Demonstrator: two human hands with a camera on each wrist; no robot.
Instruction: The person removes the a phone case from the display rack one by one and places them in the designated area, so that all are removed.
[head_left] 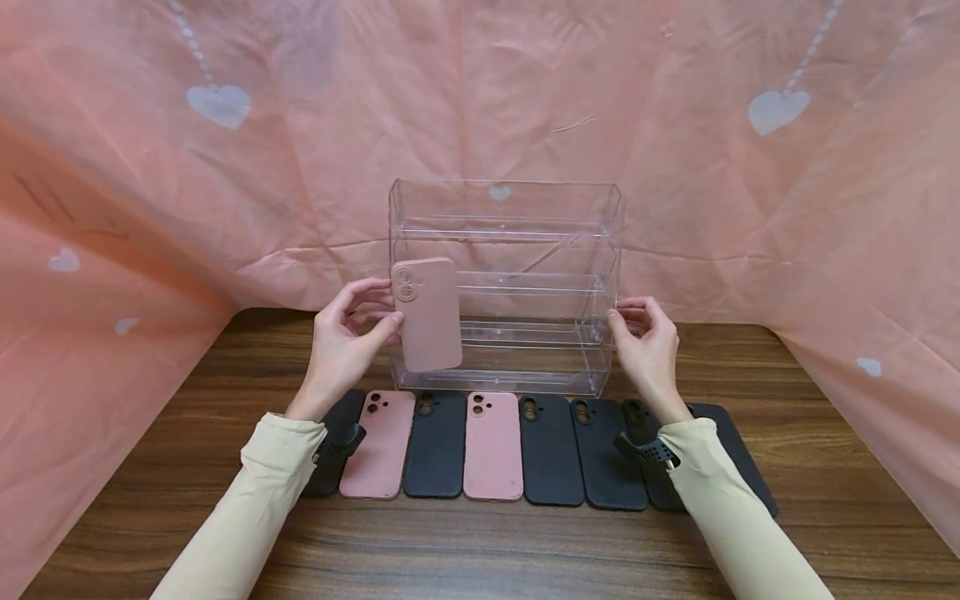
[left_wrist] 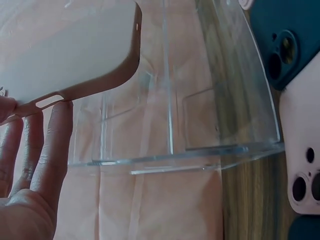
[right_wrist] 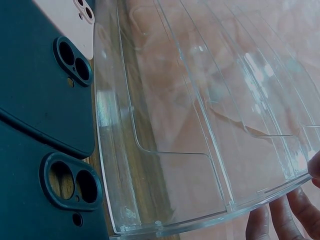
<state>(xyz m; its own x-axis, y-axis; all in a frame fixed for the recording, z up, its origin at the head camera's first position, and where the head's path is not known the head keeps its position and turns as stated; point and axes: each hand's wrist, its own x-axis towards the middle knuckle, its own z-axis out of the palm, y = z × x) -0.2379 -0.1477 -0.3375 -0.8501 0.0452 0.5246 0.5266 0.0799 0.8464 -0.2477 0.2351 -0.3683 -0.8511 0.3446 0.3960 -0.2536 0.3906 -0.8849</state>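
A clear acrylic rack with stepped shelves stands on the wooden table; its shelves are bare. My left hand holds a pink phone case upright against the rack's left front, thumb on its near edge and fingers behind. In the left wrist view the pink case rests on my fingers beside the rack. My right hand pinches the rack's right wall; its fingertips show behind the rack's edge.
Several phone cases lie in a row before the rack, some pink and most dark, and both forearms pass over the end ones. A pink heart-print cloth hangs behind and drapes over both sides of the table.
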